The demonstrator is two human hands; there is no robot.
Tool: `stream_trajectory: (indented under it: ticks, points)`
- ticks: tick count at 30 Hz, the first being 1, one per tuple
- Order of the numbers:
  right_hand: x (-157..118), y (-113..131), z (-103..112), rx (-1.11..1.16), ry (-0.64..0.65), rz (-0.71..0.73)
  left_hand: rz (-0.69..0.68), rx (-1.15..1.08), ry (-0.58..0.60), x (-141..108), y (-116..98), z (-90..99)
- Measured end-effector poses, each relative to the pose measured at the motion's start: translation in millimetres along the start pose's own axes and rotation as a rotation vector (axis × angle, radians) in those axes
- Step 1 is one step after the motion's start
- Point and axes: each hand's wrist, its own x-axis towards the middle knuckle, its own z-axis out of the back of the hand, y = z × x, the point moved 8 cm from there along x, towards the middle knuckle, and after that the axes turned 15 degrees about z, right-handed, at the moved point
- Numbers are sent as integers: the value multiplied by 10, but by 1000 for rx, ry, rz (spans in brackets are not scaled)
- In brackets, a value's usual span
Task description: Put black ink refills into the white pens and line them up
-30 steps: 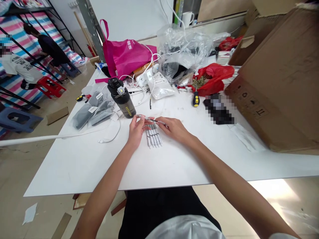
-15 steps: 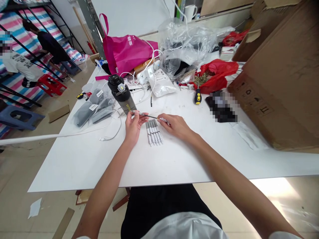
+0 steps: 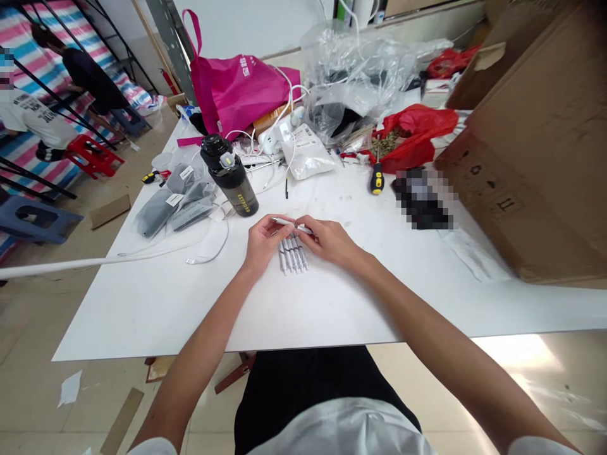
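Note:
My left hand point(image 3: 260, 243) and my right hand point(image 3: 331, 240) meet above the white table, both closed on a white and grey pen point(image 3: 305, 229). Fingers of the left hand pinch its left part, while the right thumb and fingers grip the right part. Whether the pen's parts are fully joined is hidden by my fingertips. Just below my hands, several similar pens point(image 3: 294, 258) lie side by side in a row, their upper ends partly covered by the hands. A dark drink bottle point(image 3: 232, 177) stands beyond my left hand.
Bagged grey items point(image 3: 164, 212) and a white cable point(image 3: 213, 258) lie left on the table point(image 3: 303, 316). A pink bag point(image 3: 237, 91), plastic bags and a red bag point(image 3: 417, 136) fill the back. Right are a screwdriver point(image 3: 377, 180) and a large cardboard box point(image 3: 531, 151). Two people are far left.
My hands have come closer together. The thin dark rod that showed between them is now out of sight, and the pen's parts are close together over the row of pens.

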Motion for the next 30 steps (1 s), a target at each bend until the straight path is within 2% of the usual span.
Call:
stream_trajectory:
  ticks: [11,16,20,25,30]
  points:
    - [-14,-23,-17,24,-3,-40,6,75,38,37,90,-5]
    - [-13,14,-11,16,1,0,-6,85,37,28,78,6]
    - [-2,51,7,26,-21,32,-4,77,26,9,41,5]
    - [-14,-14,23,139,-85,-37,-16,69,2,8,1,27]
    - [13,52,37,65,-45,44,-20,52,-13,15,-2,62]
